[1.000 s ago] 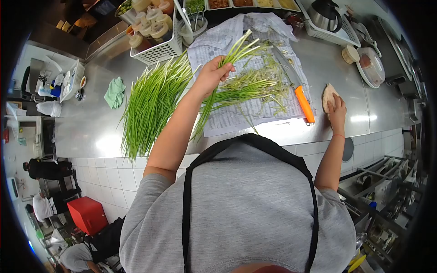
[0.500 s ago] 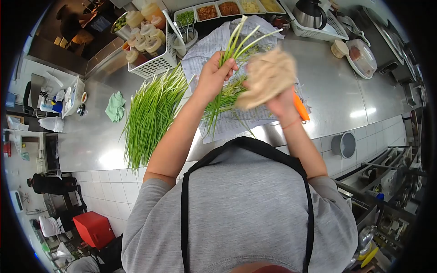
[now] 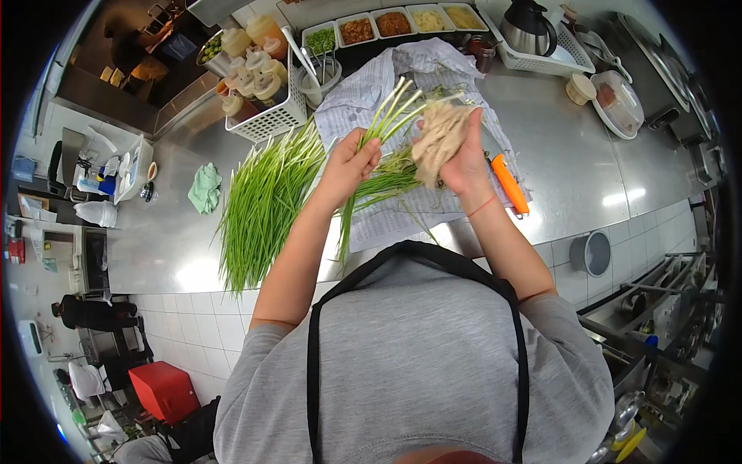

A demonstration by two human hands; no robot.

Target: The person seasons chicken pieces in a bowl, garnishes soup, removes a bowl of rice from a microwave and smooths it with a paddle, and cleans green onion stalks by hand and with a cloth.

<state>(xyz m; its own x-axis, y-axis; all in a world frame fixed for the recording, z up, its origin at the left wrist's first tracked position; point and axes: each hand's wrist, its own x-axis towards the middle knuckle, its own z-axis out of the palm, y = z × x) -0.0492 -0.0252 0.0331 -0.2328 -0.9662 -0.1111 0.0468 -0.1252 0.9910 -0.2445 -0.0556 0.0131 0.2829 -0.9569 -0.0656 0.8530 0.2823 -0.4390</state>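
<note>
My left hand [image 3: 352,164] is closed round a small bunch of green onions [image 3: 393,108], their white ends pointing up and away and their green tops hanging toward me. In my right hand [image 3: 469,166] a crumpled beige cloth [image 3: 442,139] lies against the palm, close to the white ends. Beneath both hands, loose green onions and trimmings [image 3: 394,174] lie on spread newspaper [image 3: 363,85]. Left of my left hand rests a large pile of green onions [image 3: 267,205]. Just right of my right wrist is an orange handle [image 3: 509,184]; its other end is partly hidden.
A white basket of sauce bottles [image 3: 274,116] stands at the back left, with food trays [image 3: 393,25] along the back. A green cloth [image 3: 205,188] lies left on the steel counter [image 3: 166,247]. A thermal jug [image 3: 529,29] stands back right. A person [image 3: 93,312] is far left.
My right hand and the cloth have slowed from a blur and turned, showing more palm. My left hand, with the green onions, has moved slightly left and toward me.
</note>
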